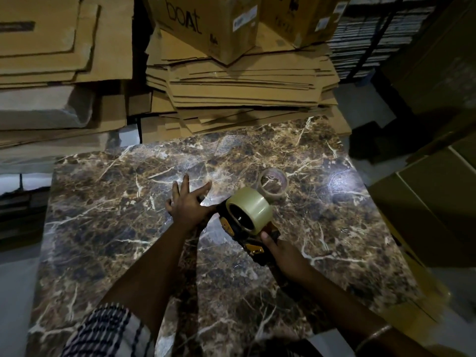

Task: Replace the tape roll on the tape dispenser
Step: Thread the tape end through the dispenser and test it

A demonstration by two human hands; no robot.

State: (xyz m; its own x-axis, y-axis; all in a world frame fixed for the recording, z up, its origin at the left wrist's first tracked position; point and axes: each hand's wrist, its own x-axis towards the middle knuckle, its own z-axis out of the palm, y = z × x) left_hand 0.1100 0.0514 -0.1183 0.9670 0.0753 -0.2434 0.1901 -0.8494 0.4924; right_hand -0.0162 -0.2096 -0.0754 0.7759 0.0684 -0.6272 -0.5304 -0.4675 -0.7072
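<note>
On the marble table (108, 207), the right hand (283, 253) grips the tape dispenser (247, 228), hiding its handle, with the full tape roll (253, 208) on it, while the left hand (189, 203), fingers spread, touches its front end, and the empty tape core (273, 185) lies just behind.

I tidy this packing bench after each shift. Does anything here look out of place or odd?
One thing: a nearly used-up tape roll lies loose on the marble table, just beyond the tape dispenser already carrying a full roll. The cardboard stacks behind sit unevenly.
</note>
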